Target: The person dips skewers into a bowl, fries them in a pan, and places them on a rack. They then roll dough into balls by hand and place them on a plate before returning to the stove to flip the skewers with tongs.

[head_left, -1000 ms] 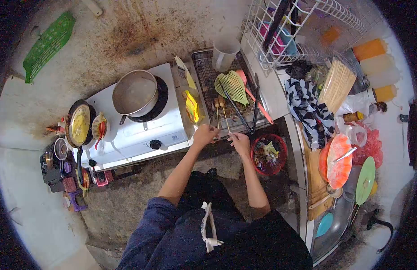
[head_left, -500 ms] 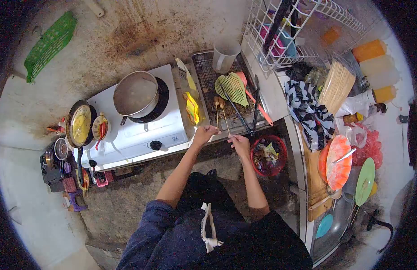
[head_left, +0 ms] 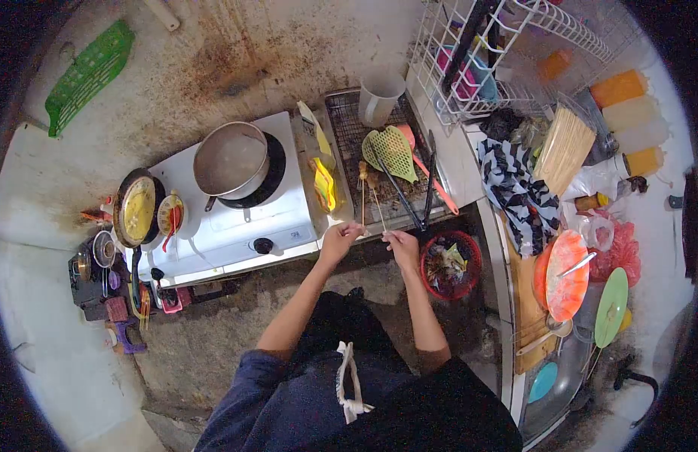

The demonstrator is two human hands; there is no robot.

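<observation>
My left hand [head_left: 341,240] pinches the lower end of a thin wooden skewer [head_left: 363,200]. A small browned piece of food [head_left: 363,172] sits on its far tip, over the wire rack [head_left: 344,124]. Beside it, my right hand [head_left: 402,248] grips the end of a second skewer [head_left: 379,207], with a darker food piece [head_left: 372,181] at its tip. Black tongs [head_left: 414,203] lie just right of the skewers, partly across a pale green perforated spatula [head_left: 390,154]. A red-handled utensil [head_left: 435,184] rests on the same rack.
To the left, a pot [head_left: 231,160] stands on a white gas stove [head_left: 258,215], near a small pan with yellow food [head_left: 139,207]. A clear jug [head_left: 379,101] stands at the rack's back. Below my right hand is a red waste basket [head_left: 477,275]. A dish rack [head_left: 469,83] rises at right.
The view has shifted slightly. Both hands still hold their skewers, whose food ends have moved a little over the rack.
</observation>
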